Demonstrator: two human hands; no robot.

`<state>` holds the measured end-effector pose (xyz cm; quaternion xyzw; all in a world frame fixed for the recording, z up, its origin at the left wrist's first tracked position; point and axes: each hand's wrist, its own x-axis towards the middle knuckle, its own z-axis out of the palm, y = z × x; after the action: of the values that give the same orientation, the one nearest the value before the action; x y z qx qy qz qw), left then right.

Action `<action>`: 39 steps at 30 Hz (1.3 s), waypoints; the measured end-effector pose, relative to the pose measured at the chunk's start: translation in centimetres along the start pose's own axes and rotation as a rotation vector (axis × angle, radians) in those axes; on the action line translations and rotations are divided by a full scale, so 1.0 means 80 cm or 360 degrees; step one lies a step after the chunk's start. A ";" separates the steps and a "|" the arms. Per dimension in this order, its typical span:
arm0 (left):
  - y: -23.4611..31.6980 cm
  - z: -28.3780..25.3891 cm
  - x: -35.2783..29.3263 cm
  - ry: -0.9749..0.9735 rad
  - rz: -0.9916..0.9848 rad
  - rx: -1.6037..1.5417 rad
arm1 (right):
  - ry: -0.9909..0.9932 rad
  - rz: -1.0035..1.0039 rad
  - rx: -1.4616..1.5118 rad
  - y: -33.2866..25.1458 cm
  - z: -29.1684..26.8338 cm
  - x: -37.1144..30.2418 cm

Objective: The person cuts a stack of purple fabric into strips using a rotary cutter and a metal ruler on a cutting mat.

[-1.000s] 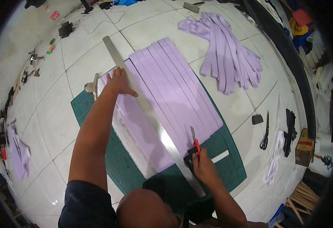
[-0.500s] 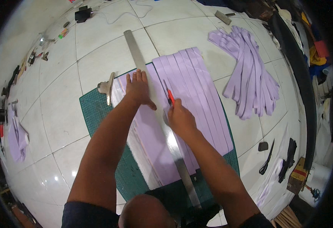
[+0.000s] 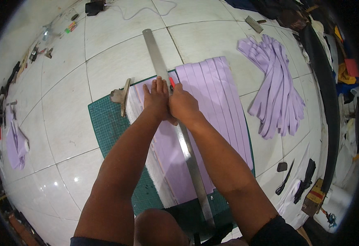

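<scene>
A long steel ruler (image 3: 155,51) lies lengthwise over lilac cloth (image 3: 169,164) on a green cutting mat (image 3: 105,117). My left hand (image 3: 157,101) presses flat on the ruler and the cloth beside it, fingers stretched toward the far edge. Closed around a red utility knife (image 3: 171,81), my right hand (image 3: 183,105) is at the ruler's right side near the cloth's far edge, close against the left hand. The knife's blade tip cannot be made out. Several cut lilac strips (image 3: 216,94) lie side by side to the right. A metal bulldog clip (image 3: 122,97) grips the mat's far left edge.
A bundle of lilac strips (image 3: 272,90) rests on the tiled floor at the right. Nearer lie scissors (image 3: 285,180) and a small dark block (image 3: 282,167). A grey block (image 3: 253,24) sits at the far right, and a dark device (image 3: 94,7) with a cable at the far left.
My right hand has carried the knife up and left, from over the strips to the ruler's edge beside my left hand. The left hand remains on the ruler. The whole view has shifted slightly.
</scene>
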<state>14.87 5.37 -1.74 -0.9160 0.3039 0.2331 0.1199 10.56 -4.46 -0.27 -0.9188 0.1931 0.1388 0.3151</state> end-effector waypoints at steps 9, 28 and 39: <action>0.008 -0.015 -0.001 -0.0043 -0.0039 0.0021 | -0.0270 0.0087 -0.0030 0.027 -0.019 -0.065; 0.006 -0.018 -0.005 -0.0003 -0.0018 -0.0017 | -0.0116 0.0145 -0.0061 0.052 -0.036 -0.100; -0.003 -0.005 -0.003 0.0002 -0.0023 -0.0044 | -0.0011 0.0055 0.0021 -0.002 0.006 0.003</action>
<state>14.95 5.56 -1.27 -0.9198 0.2940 0.2359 0.1088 10.78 -4.13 -0.65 -0.9127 0.2088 0.1460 0.3194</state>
